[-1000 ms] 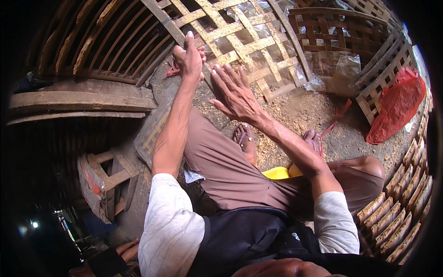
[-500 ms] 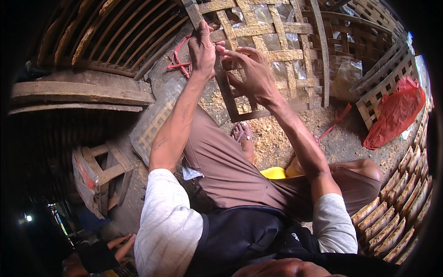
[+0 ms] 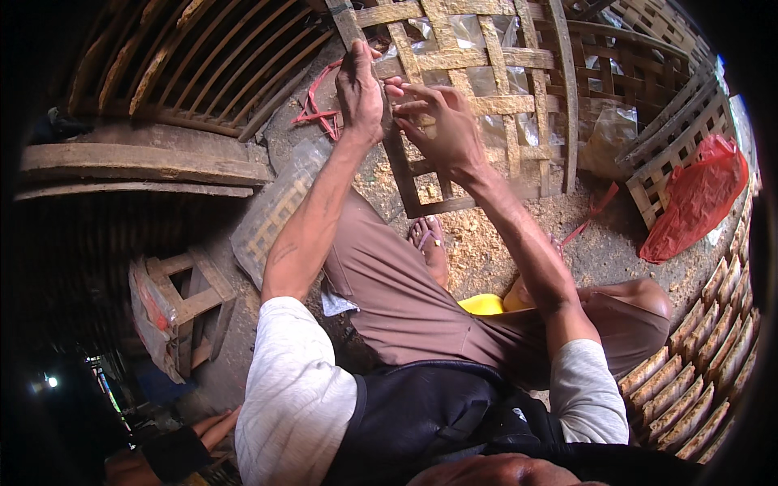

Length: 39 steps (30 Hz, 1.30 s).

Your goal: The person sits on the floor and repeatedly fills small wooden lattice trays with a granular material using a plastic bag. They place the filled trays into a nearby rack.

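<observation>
A woven bamboo tray (image 3: 478, 105) with a dark wooden rail along its left side is tilted up in front of me. My left hand (image 3: 361, 93) grips that rail, its thumb pointing up along the wood and fingers wrapping behind. Crumbs coat the slats in pale yellow. Over the tray's lower left part hovers my right hand (image 3: 446, 130), bent at the knuckles. Its fingers are apart, and the fingertips touch or nearly touch the rail beside my left hand. Nothing shows in the right hand.
Crumbs (image 3: 478, 235) litter the ground by my sandalled foot. Red plastic (image 3: 697, 194) hangs on a stacked tray at right. A small wooden stool (image 3: 186, 300) stands at left, near a wooden beam (image 3: 138, 166). Slatted racks (image 3: 219, 61) rise behind. Another person (image 3: 174, 449) is at lower left.
My right hand's fingers have drawn in slightly and curled more at the rail. The tray and left hand have shifted very slightly; the left hand keeps its grip.
</observation>
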Tool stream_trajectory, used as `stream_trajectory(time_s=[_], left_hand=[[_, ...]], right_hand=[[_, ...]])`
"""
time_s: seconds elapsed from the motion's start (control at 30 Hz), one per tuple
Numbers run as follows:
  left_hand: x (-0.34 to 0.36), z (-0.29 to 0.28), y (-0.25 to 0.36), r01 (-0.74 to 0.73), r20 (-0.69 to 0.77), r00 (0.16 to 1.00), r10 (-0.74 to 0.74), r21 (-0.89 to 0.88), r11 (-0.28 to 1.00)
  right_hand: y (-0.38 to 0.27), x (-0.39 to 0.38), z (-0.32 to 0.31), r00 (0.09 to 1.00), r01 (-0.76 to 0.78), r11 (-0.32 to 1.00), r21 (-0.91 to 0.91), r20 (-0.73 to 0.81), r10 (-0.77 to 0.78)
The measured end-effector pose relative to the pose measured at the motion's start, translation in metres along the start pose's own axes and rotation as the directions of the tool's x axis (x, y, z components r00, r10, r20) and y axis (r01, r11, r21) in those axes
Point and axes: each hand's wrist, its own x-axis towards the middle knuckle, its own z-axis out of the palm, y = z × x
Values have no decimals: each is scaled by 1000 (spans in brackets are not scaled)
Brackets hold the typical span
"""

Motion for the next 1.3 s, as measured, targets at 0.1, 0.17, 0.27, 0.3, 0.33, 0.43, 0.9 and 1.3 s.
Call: stream_trajectory(time_s=[0.1, 0.17, 0.27, 0.3, 0.33, 0.43, 0.9, 1.3], left_hand=[[-7, 3, 5, 11, 55, 998, -12, 28, 1000], [-7, 3, 4, -16, 64, 998, 12, 62, 998], [-7, 6, -1, -58, 40, 998, 56, 33, 998], [-7, 8, -1, -35, 43, 998, 35, -18, 999], [-8, 10, -1, -12, 47, 999, 15, -69, 998], [-10, 6, 4, 14, 103, 995, -12, -21, 1000], [-9, 11, -12, -131, 78, 989, 128, 33, 991], [-20, 24, -10, -229, 155, 968, 198, 214, 950]], right_hand=[[1, 1, 0, 1000, -8, 999, -36, -17, 7], [0, 2, 1, 999, -4, 998, -62, -32, 2], [-1, 0, 5, 997, 13, 996, -87, -73, -19], [0, 1, 7, 996, 17, 996, -87, -90, -25], [0, 1, 7, 994, 22, 996, -87, -107, -31], [-4, 2, 1, 979, -8, 998, 67, -201, 22], [-19, 11, -4, 936, -297, 879, 373, -69, 346], [-17, 9, -1, 738, -465, 479, 744, 28, 674]])
